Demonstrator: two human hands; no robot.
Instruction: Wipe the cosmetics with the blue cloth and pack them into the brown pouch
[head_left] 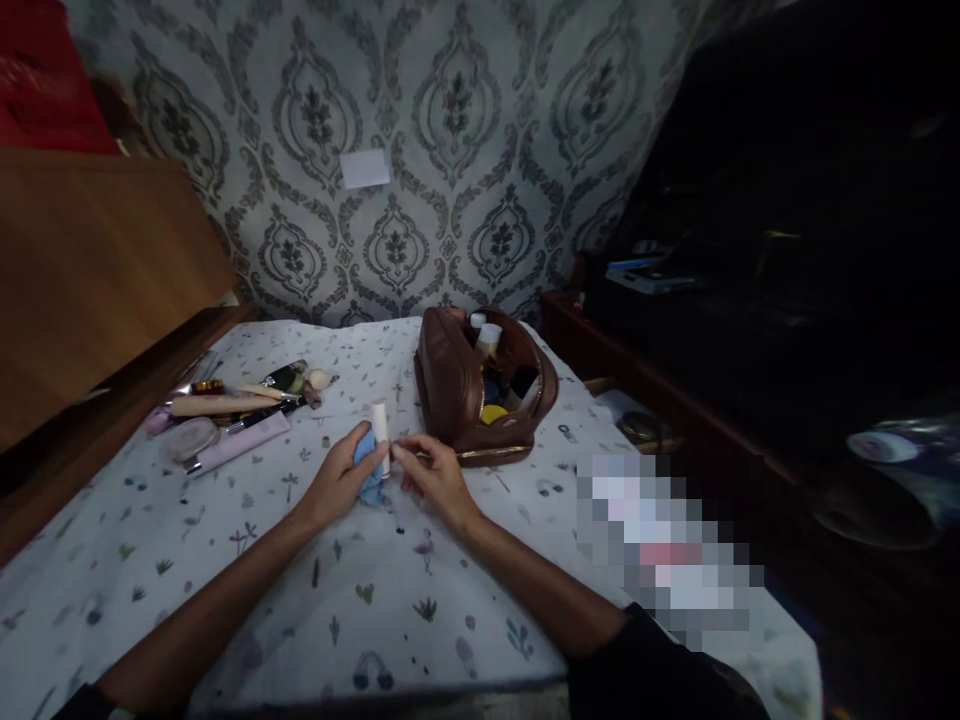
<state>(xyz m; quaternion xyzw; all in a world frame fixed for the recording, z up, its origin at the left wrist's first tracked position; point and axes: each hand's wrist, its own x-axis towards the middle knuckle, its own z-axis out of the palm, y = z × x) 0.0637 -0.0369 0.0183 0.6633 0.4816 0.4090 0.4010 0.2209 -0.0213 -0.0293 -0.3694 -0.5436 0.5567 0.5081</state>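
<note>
My left hand [341, 478] is closed around a blue cloth [370, 468] and a slim white tube [380, 425], which stands nearly upright against the cloth. The thumb lies across the tube. My right hand [435, 475] is just to the right of it, fingers bent and fingertips drawn together at the tube's side; whether they grip anything is hidden. Behind the right hand sits an open brown cosmetic bag [450, 385], its zipped flap folded down toward me. Inside show a white-capped bottle [489, 340] and a yellow round item [493, 413].
At the left on the patterned white cloth [300, 620] lie several brushes, a pale pink tube [238, 446], a round compact [191, 438] and a small beige sponge [320, 379]. A wooden panel [105, 290] borders the left. A blurred-out item [667, 545] lies right.
</note>
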